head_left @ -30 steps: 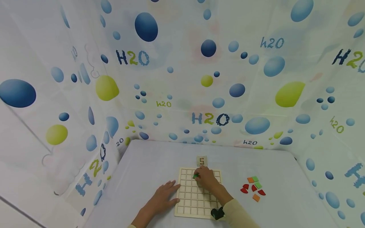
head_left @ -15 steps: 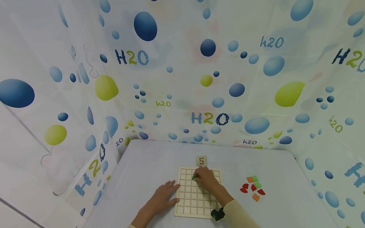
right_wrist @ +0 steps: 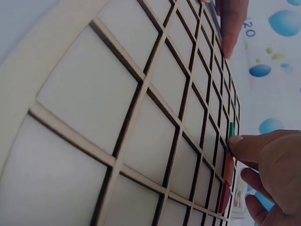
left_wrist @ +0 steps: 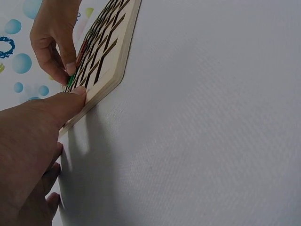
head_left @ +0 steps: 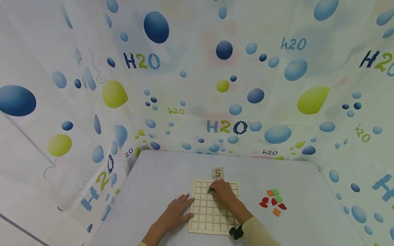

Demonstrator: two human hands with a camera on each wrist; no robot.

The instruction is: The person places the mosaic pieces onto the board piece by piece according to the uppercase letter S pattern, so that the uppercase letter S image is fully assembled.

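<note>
A pale wooden grid board (head_left: 204,218) lies on the white table. My right hand (head_left: 223,192) reaches over its far part and pinches a small green tile (head_left: 209,191) between thumb and fingers, low at the grid cells. In the right wrist view, a red piece (right_wrist: 225,197) and an orange piece (right_wrist: 229,169) sit in the board beside that hand. My left hand (head_left: 176,210) rests at the board's left side with fingers spread, and its thumb (left_wrist: 70,101) touches the rim in the left wrist view.
Right of the board lie loose pieces: several red wedges (head_left: 263,205), orange tiles (head_left: 276,212) and light green tiles (head_left: 278,198). A small patterned card (head_left: 217,173) lies just beyond the board. A dark wrist camera (head_left: 236,233) overlaps the board's near right corner. Printed curtains (head_left: 197,85) surround the table.
The green tile and the right fingertips have shifted very slightly left and nearer over the board. My left hand has stayed in place.
</note>
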